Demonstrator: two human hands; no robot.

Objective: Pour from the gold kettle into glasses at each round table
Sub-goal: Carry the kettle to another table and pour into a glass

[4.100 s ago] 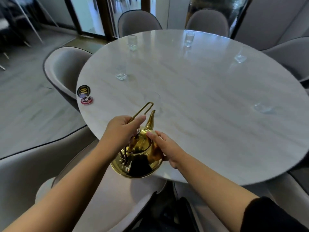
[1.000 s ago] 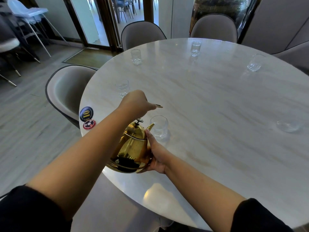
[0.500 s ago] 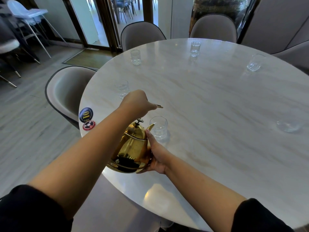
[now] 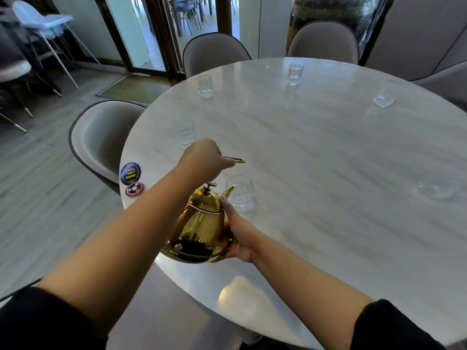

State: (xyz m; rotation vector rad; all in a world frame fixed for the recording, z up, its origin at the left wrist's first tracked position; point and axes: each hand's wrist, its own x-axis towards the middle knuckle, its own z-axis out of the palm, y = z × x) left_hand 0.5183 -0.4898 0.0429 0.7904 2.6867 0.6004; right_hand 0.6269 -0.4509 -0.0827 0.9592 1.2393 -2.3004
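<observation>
The gold kettle [image 4: 202,223] hangs tilted over the near-left edge of the round marble table [image 4: 328,173], its spout tip at the rim of the nearest clear glass [image 4: 239,190]. My left hand [image 4: 206,159] is shut on the kettle's thin handle above the lid. My right hand [image 4: 235,231] presses against the kettle's right side and base, holding it. Several other glasses stand around the table, among them a near-left glass [image 4: 185,135], a far-left glass [image 4: 205,86] and a far-middle glass [image 4: 295,74].
Two round badges [image 4: 131,176] lie on the table's left edge. Grey upholstered chairs [image 4: 101,137] ring the table. Glass doors [image 4: 141,34] and a white high chair [image 4: 48,29] stand beyond on the left, over grey wood flooring.
Since four seconds ago the kettle has risen over the table and tipped toward the nearest glass. Over the last second hands and kettle have held still.
</observation>
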